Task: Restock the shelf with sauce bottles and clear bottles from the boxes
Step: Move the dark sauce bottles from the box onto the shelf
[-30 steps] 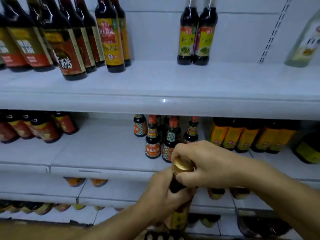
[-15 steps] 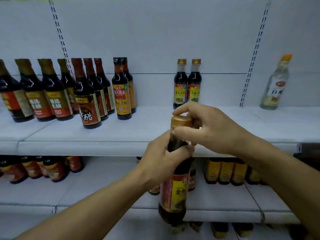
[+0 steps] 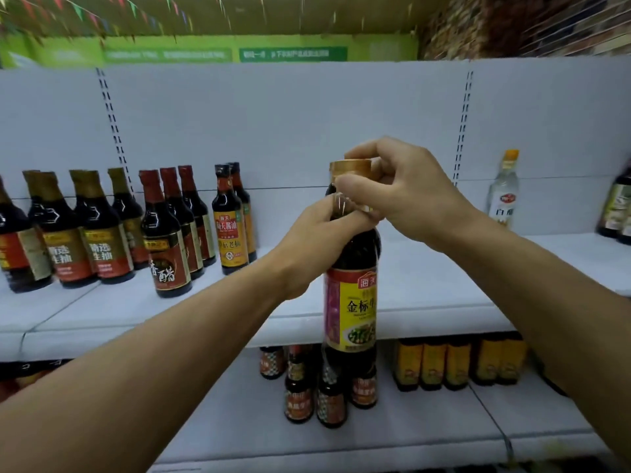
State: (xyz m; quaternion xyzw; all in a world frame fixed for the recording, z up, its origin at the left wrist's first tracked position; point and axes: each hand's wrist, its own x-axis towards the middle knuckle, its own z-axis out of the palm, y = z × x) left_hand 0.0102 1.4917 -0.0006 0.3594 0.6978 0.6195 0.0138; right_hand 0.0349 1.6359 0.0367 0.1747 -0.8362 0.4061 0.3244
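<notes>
The sauce bottle [image 3: 351, 288] has come up a good way in the last second; a moment ago it was down at the level of the lower shelves, and now it is held upright in front of the upper shelf [image 3: 426, 302], its gold cap [image 3: 351, 168] well above the shelf's front edge and its base hanging just below that edge, still on the near side and not yet over the board. The left hand [image 3: 317, 240] is wrapped round the neck from the left, fingers curled tight on the glass; the right hand [image 3: 399, 189] is closed over the top, thumb and fingertips pinching the cap and the neck just under it; so both hands are clamped on the same bottle and neither has let go during the lift. Behind it, the two matching bottles seen earlier at the back of this shelf are hidden by the bottle and the hands; the row of dark bottles [image 3: 164, 233] stands off to the left, and a single clear bottle [image 3: 503, 192] stands well to the right. To my eye the lift is about done, and what remains is to carry the bottle forward over the edge and set it down on the bare stretch of shelf; the boxes are out of sight, so I cannot say how many remain.
</notes>
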